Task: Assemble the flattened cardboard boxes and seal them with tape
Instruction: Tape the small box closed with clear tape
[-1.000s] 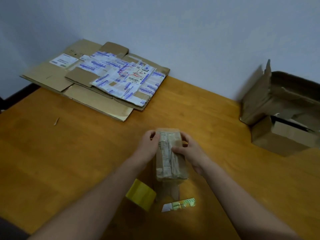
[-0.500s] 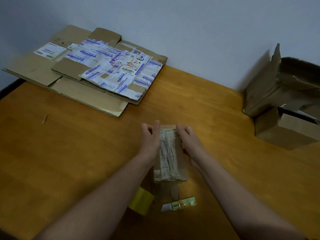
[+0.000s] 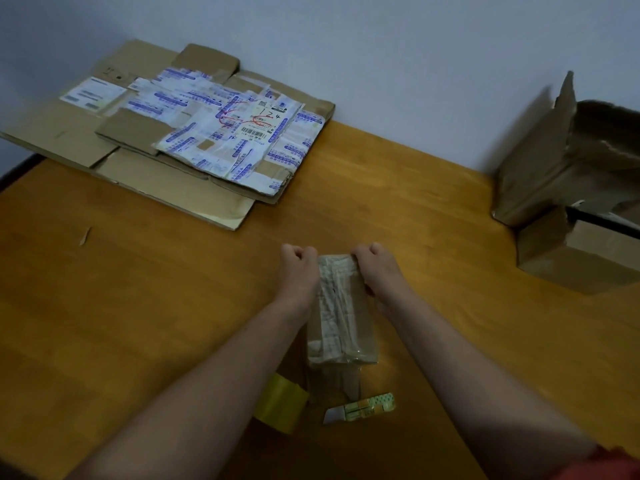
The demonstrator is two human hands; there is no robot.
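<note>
- I see an orange-brown wooden table (image 3: pixel 138 323) set against the wall.
- Far left: a stack of flattened cardboard boxes (image 3: pixel 166 140), labels facing up.
- Centre, near me: a small taped box (image 3: pixel 341 317).
- By its near end: a yellow tape roll (image 3: pixel 280 403) on the left and a utility knife (image 3: pixel 360 407) on the right.
- Far right: a large open box (image 3: pixel 540 168), with a smaller box (image 3: pixel 581 261) touching its front.
- Left: a lone cardboard sliver (image 3: pixel 85 235).

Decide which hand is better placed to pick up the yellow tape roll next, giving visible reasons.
Left, probably. The tape roll lies beside the left forearm, left of the small box. The left hand need only draw back; the right hand would have to cross the box.
</note>
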